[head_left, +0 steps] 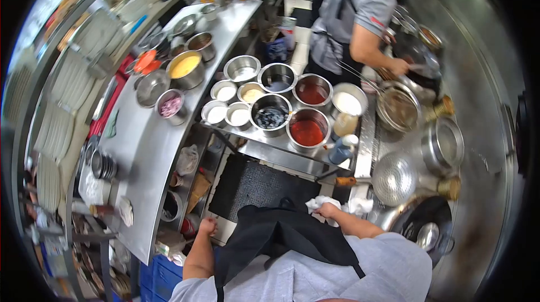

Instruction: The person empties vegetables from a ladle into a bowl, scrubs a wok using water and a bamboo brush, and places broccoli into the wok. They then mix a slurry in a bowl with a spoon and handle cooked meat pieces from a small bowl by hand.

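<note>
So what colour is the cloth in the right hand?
The cloth is white, clearest in the head view.

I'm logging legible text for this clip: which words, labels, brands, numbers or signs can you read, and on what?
None can be read.
Co-worker's sleeve: a red mark, too small and blurred to read.
Pale tub in the background: any markings too small and blurred.
White cloth in the right hand: no lettering visible.
Black apron: no lettering visible.
</note>
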The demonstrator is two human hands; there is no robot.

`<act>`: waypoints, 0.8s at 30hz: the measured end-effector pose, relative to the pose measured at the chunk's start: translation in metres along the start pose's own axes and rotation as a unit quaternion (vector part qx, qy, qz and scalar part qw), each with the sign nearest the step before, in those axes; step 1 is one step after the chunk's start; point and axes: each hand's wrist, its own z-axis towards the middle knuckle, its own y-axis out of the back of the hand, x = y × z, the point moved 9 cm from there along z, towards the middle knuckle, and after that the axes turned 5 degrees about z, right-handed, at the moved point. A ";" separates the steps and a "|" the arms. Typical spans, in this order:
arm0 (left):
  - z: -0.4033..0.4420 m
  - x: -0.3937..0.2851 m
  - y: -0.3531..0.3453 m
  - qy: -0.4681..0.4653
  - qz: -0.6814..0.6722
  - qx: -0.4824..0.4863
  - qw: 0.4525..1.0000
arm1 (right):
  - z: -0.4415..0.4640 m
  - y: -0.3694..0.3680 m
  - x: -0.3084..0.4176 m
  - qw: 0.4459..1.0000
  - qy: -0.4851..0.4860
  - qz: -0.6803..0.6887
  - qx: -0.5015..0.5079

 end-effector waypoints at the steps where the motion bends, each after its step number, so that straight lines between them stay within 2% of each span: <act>1: -0.008 0.024 0.010 0.013 -0.010 -0.002 1.000 | 0.002 0.006 0.008 0.996 0.073 -0.038 -0.036; 3: -0.028 0.056 0.013 0.032 -0.051 -0.011 0.998 | 0.010 -0.002 0.010 0.994 0.063 -0.086 -0.002; 4: -0.037 0.068 0.013 0.046 -0.069 -0.007 0.997 | 0.011 -0.012 -0.003 0.993 -0.026 -0.098 0.063; 6: -0.052 0.079 0.004 0.048 -0.062 -0.020 0.997 | 0.017 -0.027 -0.003 0.990 0.049 -0.109 0.069; 7: -0.064 0.080 -0.001 0.052 -0.043 -0.029 0.997 | 0.018 -0.054 -0.027 0.977 -0.081 0.035 0.195; 8: -0.090 0.058 -0.006 0.050 0.011 -0.019 0.998 | 0.031 -0.063 -0.034 0.977 -0.075 0.030 0.196; 10: -0.080 0.061 -0.018 0.004 0.013 0.007 1.000 | 0.056 -0.068 -0.015 0.978 0.095 -0.131 0.132; 12: -0.085 0.041 -0.019 -0.011 0.042 0.005 0.999 | 0.040 -0.057 0.020 0.974 0.103 -0.152 0.131; 13: -0.089 0.032 -0.019 -0.024 0.075 0.007 0.997 | 0.012 -0.038 0.058 0.984 0.093 -0.089 0.122; 15: -0.058 0.040 -0.013 -0.036 0.031 0.018 0.999 | 0.004 -0.034 0.063 0.990 -0.004 0.046 0.135; 16: -0.047 0.045 -0.011 -0.048 -0.010 0.029 0.998 | 0.005 -0.033 0.066 0.990 -0.003 0.040 0.138; 18: -0.057 0.028 0.012 -0.021 -0.059 -0.006 0.998 | 0.006 -0.036 0.059 0.983 -0.075 0.003 0.168; 21: -0.050 0.016 0.049 -0.047 -0.056 -0.038 0.997 | 0.014 -0.049 0.054 0.975 -0.080 0.017 0.207; 23: -0.051 0.002 0.071 -0.051 -0.176 -0.014 0.983 | 0.022 -0.055 0.048 0.972 -0.104 0.016 0.210; 24: -0.056 -0.014 0.089 -0.087 -0.189 -0.030 0.978 | 0.026 -0.058 0.041 0.969 -0.129 0.016 0.211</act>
